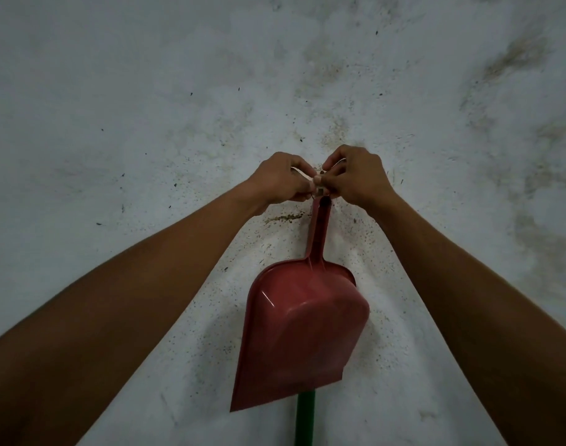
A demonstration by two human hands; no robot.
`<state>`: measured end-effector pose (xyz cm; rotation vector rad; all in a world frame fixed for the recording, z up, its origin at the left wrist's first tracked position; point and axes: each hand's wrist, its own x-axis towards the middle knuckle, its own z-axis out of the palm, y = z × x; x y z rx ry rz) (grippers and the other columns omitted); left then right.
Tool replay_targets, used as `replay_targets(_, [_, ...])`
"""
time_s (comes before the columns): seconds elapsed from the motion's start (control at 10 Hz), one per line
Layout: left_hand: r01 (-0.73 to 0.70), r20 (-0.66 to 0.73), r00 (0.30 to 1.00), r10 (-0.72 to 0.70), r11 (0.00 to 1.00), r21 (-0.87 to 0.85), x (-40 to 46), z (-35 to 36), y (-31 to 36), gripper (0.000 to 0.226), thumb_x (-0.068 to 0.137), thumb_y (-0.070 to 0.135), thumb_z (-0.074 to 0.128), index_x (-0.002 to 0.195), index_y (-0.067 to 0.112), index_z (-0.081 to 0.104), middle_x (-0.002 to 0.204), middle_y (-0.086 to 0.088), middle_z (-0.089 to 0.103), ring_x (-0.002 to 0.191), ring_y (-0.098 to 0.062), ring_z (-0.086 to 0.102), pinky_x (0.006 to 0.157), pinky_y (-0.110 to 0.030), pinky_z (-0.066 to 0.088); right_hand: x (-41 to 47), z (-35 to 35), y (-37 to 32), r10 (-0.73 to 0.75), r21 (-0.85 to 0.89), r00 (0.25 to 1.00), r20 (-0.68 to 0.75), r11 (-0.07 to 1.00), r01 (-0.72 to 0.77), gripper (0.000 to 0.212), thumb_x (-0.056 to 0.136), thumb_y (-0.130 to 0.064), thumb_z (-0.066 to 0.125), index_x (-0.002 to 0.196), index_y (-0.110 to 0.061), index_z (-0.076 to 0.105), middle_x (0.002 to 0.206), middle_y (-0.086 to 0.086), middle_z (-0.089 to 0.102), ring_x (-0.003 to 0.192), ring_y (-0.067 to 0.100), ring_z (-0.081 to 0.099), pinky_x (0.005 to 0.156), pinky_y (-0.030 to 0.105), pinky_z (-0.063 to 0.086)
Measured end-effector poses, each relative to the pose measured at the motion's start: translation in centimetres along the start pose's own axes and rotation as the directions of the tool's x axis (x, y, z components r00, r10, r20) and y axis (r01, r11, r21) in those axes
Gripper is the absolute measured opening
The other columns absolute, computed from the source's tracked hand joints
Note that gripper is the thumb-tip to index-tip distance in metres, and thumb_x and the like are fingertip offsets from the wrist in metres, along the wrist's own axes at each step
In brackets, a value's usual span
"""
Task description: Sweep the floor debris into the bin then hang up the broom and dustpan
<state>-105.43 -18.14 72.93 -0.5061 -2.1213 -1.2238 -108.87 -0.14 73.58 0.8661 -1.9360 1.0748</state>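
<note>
Your left hand [280, 180] and right hand [355, 178] both pinch a pale string loop [302, 174] at the top of the dustpan [299, 326] handle. The dustpan hangs directly below your fingers, long axis vertical, against the wall [146, 91]. Both hands are equally near. A green broom handle [305, 418] shows below the dustpan. Whatever hook or nail takes the loop is hidden.

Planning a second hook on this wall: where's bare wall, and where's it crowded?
Bare wall lies above both hands, left of the left forearm and right of the right forearm up to the wall's right edge. Crowded: the centre, where the left hand and right hand pinch a string at the red dustpan handle, green broom handle below.
</note>
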Motion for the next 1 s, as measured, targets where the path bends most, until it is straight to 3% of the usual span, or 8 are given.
replay_targets(0.1, [0.043, -0.103, 0.994, -0.040, 0.999, 0.023, 0.2, 0.6, -0.1, 0.026, 0.083, 0.002, 0.084, 0.104, 0.005, 0.069, 0.087, -0.016, 0.077, 0.079, -0.026, 0.079, 0.074, -0.036, 0.066, 0.2, 0.5, 0.2, 0.027, -0.029, 0.999, -0.023, 0.999, -0.028, 0.024, 0.087, -0.007, 0.087, 0.100, -0.003, 0.068, 0.079, 0.008, 0.075, 0.052, 0.003, 0.071, 0.047, 0.013, 0.052])
replay_targets(0.2, [0.040, -0.111, 0.994, -0.024, 0.988, 0.148, 0.3, 1.2, -0.4, 0.011, 0.084, 0.001, 0.081, 0.092, 0.005, 0.074, 0.083, -0.014, 0.078, 0.072, -0.021, 0.078, 0.071, -0.034, 0.066, 0.3, 0.8, 0.8, 0.080, -0.064, 0.997, -0.007, 0.995, -0.080, 0.016, 0.090, -0.004, 0.082, 0.100, -0.003, 0.070, 0.084, 0.009, 0.074, 0.056, 0.008, 0.073, 0.049, 0.015, 0.055])
replay_targets(0.3, [0.024, -0.085, 0.996, -0.006, 0.977, 0.210, 0.1, 1.5, -0.8, 0.011, 0.085, -0.003, 0.076, 0.082, 0.008, 0.078, 0.075, -0.010, 0.078, 0.070, -0.021, 0.078, 0.073, -0.034, 0.066, 0.3, 0.8, 1.6, 0.151, -0.005, 0.988, 0.033, 0.989, -0.151, 0.009, 0.092, 0.001, 0.079, 0.094, -0.003, 0.071, 0.084, 0.016, 0.077, 0.061, 0.017, 0.074, 0.059, 0.026, 0.064])
replay_targets(0.4, [0.027, -0.098, 0.995, -0.009, 0.982, 0.185, -0.1, 1.5, -1.2, 0.009, 0.086, -0.002, 0.076, 0.085, 0.007, 0.078, 0.074, -0.008, 0.078, 0.068, -0.019, 0.078, 0.075, -0.035, 0.066, 0.0, 0.8, 1.8, 0.210, 0.100, 0.975, 0.066, 0.971, -0.216, 0.009, 0.094, 0.004, 0.074, 0.092, -0.004, 0.070, 0.084, 0.018, 0.076, 0.066, 0.021, 0.074, 0.066, 0.032, 0.067])
replay_targets(0.6, [0.016, -0.137, 0.990, 0.013, 0.977, 0.212, -0.4, 1.8, -1.3, 0.009, 0.086, 0.001, 0.077, 0.086, 0.010, 0.078, 0.076, -0.008, 0.078, 0.068, -0.018, 0.077, 0.072, -0.034, 0.066, -1.5, 1.1, 2.0, 0.232, 0.163, 0.964, 0.129, 0.954, -0.252, 0.014, 0.092, 0.007, 0.074, 0.096, -0.006, 0.069, 0.095, 0.016, 0.075, 0.074, 0.020, 0.078, 0.066, 0.029, 0.065])
replay_targets(0.7, [0.010, -0.173, 0.984, 0.037, 0.965, 0.262, -0.9, 2.2, -1.1, 0.008, 0.086, 0.002, 0.077, 0.088, 0.010, 0.078, 0.075, -0.007, 0.077, 0.062, -0.013, 0.075, 0.059, -0.023, 0.061, -2.0, 1.3, 2.2, 0.249, 0.181, 0.963, 0.102, 0.947, -0.264, 0.017, 0.089, 0.008, 0.078, 0.098, -0.003, 0.069, 0.099, 0.015, 0.073, 0.083, 0.024, 0.079, 0.071, 0.033, 0.067])
replay_targets(0.8, [0.024, -0.193, 0.981, 0.027, 0.965, 0.260, -1.8, 2.7, -0.9, 0.009, 0.086, 0.002, 0.077, 0.090, 0.010, 0.075, 0.078, -0.008, 0.076, 0.060, -0.012, 0.074, 0.055, -0.021, 0.059, -2.8, 1.5, 2.3, 0.278, 0.186, 0.957, 0.088, 0.939, -0.289, 0.015, 0.091, 0.003, 0.079, 0.101, 0.002, 0.069, 0.094, 0.018, 0.075, 0.076, 0.023, 0.079, 0.071, 0.034, 0.067])
replay_targets(1.0, [0.051, -0.192, 0.981, -0.006, 0.972, 0.229, -4.2, 3.1, -1.2, 0.006, 0.089, 0.005, 0.077, 0.093, 0.009, 0.074, 0.081, -0.007, 0.076, 0.065, -0.011, 0.076, 0.065, -0.027, 0.064, -5.6, 1.6, 2.1, 0.298, 0.212, 0.954, 0.010, 0.932, -0.294, 0.006, 0.096, -0.009, 0.076, 0.094, -0.005, 0.072, 0.083, 0.013, 0.077, 0.066, 0.019, 0.076, 0.070, 0.034, 0.067])
